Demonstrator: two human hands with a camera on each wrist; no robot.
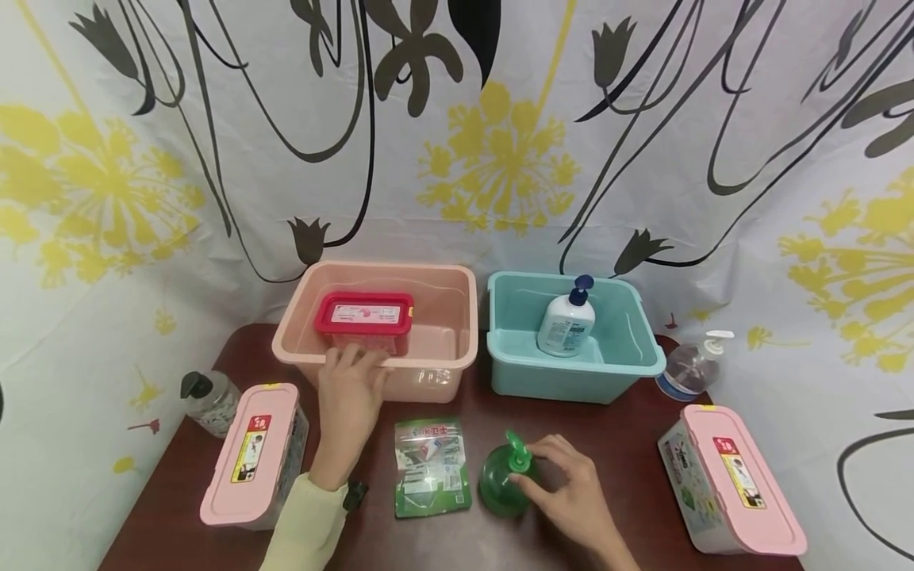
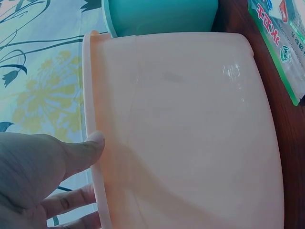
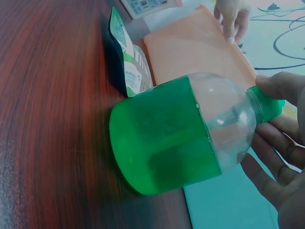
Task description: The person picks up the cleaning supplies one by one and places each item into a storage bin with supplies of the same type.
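My left hand (image 1: 350, 400) grips the front rim of the peach plastic bin (image 1: 435, 363). In the left wrist view its thumb (image 2: 95, 143) lies on the outer side and the other fingers reach over the rim. Inside that bin is a clear box with a red lid (image 1: 366, 314). With thumb and fingers my right hand (image 1: 571, 492) holds the green pump bottle (image 1: 503, 484) by its collar. The bottle (image 3: 162, 136) is clear and partly filled with green liquid, upright on the table. Left of it lies a green and silver pouch (image 1: 432, 468).
A teal bin (image 1: 571, 379) with a white pump bottle (image 1: 566, 325) stands at the back right. Pink-lidded boxes flank the table, one left (image 1: 253, 452) and one right (image 1: 743, 480). Other pump bottles stand behind them, a dark-topped one (image 1: 213, 403) and a white-topped one (image 1: 691, 369).
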